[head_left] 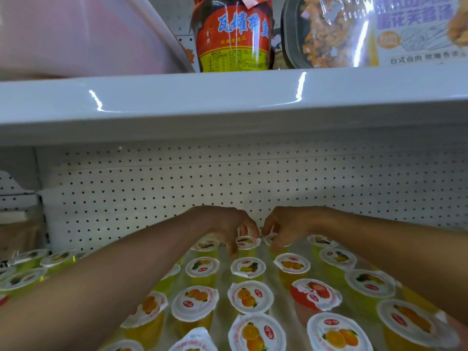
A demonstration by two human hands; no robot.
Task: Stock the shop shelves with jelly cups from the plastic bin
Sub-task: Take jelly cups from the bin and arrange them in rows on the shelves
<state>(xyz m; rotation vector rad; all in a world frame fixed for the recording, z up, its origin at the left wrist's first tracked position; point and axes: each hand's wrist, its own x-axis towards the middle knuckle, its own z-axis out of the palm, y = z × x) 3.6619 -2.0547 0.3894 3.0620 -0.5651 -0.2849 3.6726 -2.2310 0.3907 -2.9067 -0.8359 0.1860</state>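
Two jelly cups point(247, 242) are pinched at the back row by left hand point(226, 228) and right hand point(287, 225). Upright, row-aligned seating is advised.

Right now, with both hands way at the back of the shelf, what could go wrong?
1. The left arm and right arm stretch low over the front jelly cups. A dipped arm could tip some.
2. The left hand pinches the left cup and the right hand pinches the right cup, both near the lid rim. A cup might slip, or a lid might lift.
3. The cups stand close together, so one falling could knock its neighbours.
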